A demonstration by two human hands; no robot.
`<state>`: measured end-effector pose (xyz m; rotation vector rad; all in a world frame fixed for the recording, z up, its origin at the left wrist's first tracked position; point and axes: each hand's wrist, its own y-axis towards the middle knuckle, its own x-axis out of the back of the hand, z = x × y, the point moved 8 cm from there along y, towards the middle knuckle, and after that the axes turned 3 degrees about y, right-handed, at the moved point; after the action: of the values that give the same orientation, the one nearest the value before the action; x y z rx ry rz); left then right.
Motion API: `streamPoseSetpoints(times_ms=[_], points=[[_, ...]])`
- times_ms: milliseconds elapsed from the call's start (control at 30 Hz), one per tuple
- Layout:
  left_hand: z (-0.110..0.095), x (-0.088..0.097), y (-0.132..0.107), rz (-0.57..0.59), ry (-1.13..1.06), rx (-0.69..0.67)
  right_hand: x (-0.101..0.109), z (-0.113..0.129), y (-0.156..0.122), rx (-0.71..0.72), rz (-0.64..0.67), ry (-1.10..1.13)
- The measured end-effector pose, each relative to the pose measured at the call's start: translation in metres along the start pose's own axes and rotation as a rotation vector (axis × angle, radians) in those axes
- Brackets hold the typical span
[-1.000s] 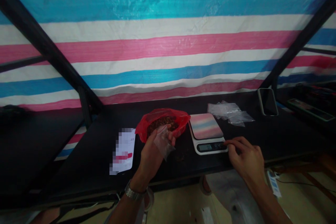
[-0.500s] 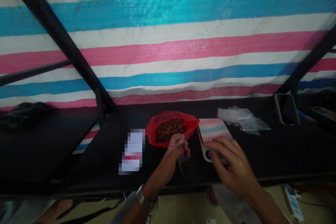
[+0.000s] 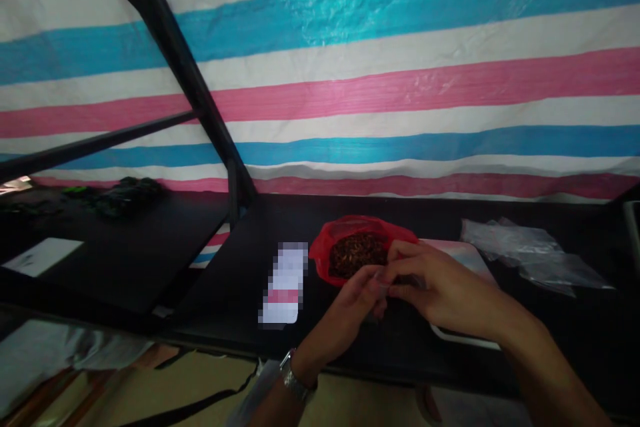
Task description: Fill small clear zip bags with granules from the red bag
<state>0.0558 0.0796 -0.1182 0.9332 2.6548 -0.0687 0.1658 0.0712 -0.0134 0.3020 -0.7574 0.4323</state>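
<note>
Left hand [image 3: 356, 295] and right hand [image 3: 440, 290], grips pinched on clear bag [image 3: 381, 287] beside red bag [image 3: 324, 257]

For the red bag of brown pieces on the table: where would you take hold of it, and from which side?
Probably its rolled rim on the left, coming from above left. The red bag sits mouth up with loose brown pieces inside, so squeezing its body could spill them. The left hand and right hand crowd its near right side.
</note>
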Motion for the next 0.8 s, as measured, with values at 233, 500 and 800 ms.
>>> streamPoseSetpoints(times_ms=[233,500,800], points=[[-0.005,-0.015,0.003,0.086,-0.105,0.02,0.0,-0.003,-0.004,-0.128,0.142,0.177],[-0.025,0.01,-0.011,-0.152,-0.012,-0.07,0.006,-0.03,0.04,-0.051,-0.282,0.075],[-0.014,0.043,-0.029,-0.252,0.018,-0.049,-0.03,-0.053,0.061,0.006,-0.17,-0.167]])
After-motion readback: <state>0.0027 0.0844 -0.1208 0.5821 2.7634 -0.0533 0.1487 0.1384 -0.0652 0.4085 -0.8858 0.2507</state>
